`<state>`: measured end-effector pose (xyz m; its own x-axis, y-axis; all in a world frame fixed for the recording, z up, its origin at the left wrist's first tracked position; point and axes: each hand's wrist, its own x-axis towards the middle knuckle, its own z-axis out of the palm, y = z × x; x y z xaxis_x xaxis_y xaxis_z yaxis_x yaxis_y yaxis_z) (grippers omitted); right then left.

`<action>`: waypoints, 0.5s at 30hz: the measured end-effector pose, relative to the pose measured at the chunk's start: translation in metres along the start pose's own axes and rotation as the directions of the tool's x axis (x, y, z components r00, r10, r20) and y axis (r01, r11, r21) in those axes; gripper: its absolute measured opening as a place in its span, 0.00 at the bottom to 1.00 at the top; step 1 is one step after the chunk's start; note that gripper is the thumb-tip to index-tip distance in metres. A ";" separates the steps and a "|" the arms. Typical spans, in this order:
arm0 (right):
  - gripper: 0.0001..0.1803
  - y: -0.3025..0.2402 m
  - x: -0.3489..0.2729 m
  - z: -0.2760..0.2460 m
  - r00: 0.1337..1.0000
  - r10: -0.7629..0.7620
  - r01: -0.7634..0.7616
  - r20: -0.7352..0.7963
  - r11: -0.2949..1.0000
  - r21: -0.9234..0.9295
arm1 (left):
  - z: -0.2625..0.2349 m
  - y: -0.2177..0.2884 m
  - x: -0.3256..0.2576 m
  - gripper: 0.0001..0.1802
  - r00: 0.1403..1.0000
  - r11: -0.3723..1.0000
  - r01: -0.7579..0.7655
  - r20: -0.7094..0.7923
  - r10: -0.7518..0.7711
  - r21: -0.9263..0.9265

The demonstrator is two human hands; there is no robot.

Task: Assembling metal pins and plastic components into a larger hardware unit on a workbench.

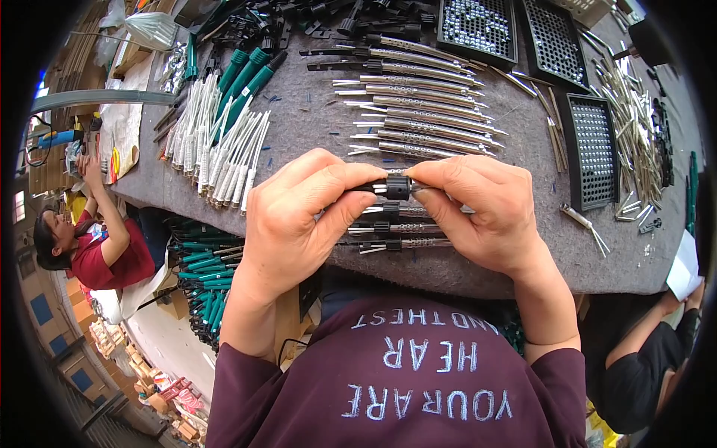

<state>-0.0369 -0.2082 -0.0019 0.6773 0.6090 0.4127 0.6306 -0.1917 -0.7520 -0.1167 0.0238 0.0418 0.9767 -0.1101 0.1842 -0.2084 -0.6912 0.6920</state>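
A black plastic collar (398, 187) is held between my two hands, just above the table's near part. My left hand (295, 216) is closed, thumb and forefinger pinching the black piece's left end, where pale wire ends show. My right hand (485, 205) is closed too, pinching at the collar's right edge; what lies under those fingertips is mostly hidden. Beneath and nearer to me lie a few perforated metal tubes with black collars (394, 244) and white wires. Beyond my hands runs a row of similar bare metal tubes (429, 113), white wires pointing left.
White-wired parts (216, 153) and green handles (250, 82) are heaped at left. Black trays of small metal pieces (478, 30) stand far right, beside a pile of metal tubes (635, 127). More green handles (205, 276) sit below the table edge. One co-worker (97, 239) is at left, another at right.
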 end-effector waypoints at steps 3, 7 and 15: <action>0.15 0.000 -0.002 0.000 1.000 -0.008 0.008 0.004 0.999 -0.033 | 0.001 0.001 0.000 0.13 1.000 1.000 0.004 0.019 -0.004 -0.001; 0.16 0.003 -0.002 0.002 0.999 -0.047 0.046 0.000 0.995 -0.091 | 0.000 0.002 0.001 0.14 1.000 0.999 0.010 0.028 -0.011 0.043; 0.13 0.005 -0.005 0.005 0.999 -0.009 0.012 0.037 0.997 -0.082 | 0.003 0.002 -0.001 0.13 1.000 0.992 -0.008 0.019 0.006 0.127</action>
<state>-0.0386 -0.2085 -0.0106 0.6569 0.6390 0.4001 0.6676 -0.2464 -0.7025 -0.1181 0.0206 0.0409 0.9762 -0.1278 0.1750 -0.2083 -0.7755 0.5960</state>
